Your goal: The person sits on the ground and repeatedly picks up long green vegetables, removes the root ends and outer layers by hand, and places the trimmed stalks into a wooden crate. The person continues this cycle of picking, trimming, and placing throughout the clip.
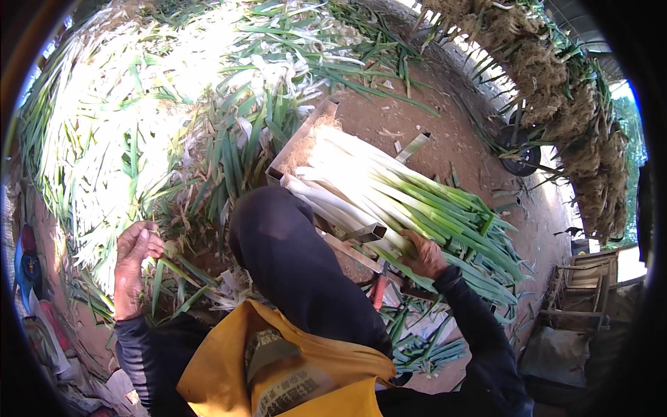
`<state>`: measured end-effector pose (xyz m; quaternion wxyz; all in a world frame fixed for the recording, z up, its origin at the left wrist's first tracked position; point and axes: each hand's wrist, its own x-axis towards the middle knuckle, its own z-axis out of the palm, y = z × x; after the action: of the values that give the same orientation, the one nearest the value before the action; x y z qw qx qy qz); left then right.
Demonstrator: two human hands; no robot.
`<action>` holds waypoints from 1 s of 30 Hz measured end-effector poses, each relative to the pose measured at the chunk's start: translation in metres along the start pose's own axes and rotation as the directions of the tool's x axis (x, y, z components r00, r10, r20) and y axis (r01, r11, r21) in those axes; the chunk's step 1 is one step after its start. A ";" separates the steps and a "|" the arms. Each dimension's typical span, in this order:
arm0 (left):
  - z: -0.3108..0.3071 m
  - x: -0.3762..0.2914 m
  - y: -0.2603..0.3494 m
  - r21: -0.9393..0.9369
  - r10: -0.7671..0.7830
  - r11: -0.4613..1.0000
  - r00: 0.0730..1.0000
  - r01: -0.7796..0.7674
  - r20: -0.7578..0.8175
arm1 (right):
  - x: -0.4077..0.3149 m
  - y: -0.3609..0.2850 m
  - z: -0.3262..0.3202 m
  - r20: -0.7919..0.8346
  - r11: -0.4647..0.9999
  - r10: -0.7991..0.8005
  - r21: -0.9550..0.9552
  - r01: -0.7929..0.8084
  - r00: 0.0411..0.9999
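Observation:
Trimmed leeks or large green onions [365, 177] lie in a metal-framed rack [297, 136], roots against its upper-left plate, green leaves hanging over the lower right. My right hand [424, 255] is closed around a stalk at the near side of the bundle, beside a square metal post [366, 233]. My left hand [136, 255] is raised over discarded leaves at the left, its fingers curled together near a thin leaf strip; whether it pinches that strip is not plain. A red-handled tool [380, 293] shows under the rack, partly hidden.
A big heap of leaves and untrimmed stalks [156, 114] fills the left and top. Stacked rooted stalks [563, 99] rise at the upper right above a black wheel [521, 156]. Cut green leaves [430, 357] lie below the rack. A wooden frame [583, 292] stands at the right.

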<state>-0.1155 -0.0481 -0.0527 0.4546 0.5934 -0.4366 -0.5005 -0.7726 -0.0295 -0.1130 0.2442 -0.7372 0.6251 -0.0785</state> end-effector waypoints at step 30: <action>0.014 0.003 -0.016 -0.015 -0.116 0.993 0.993 0.116 -0.006 | 0.014 -0.037 0.044 -0.195 1.000 0.003 0.002 -0.003 0.981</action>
<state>-0.1284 -0.0492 -0.0707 0.4304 0.6162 -0.3962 -0.5273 -0.7186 -0.0279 -0.1366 0.1823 -0.7248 0.6471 -0.1505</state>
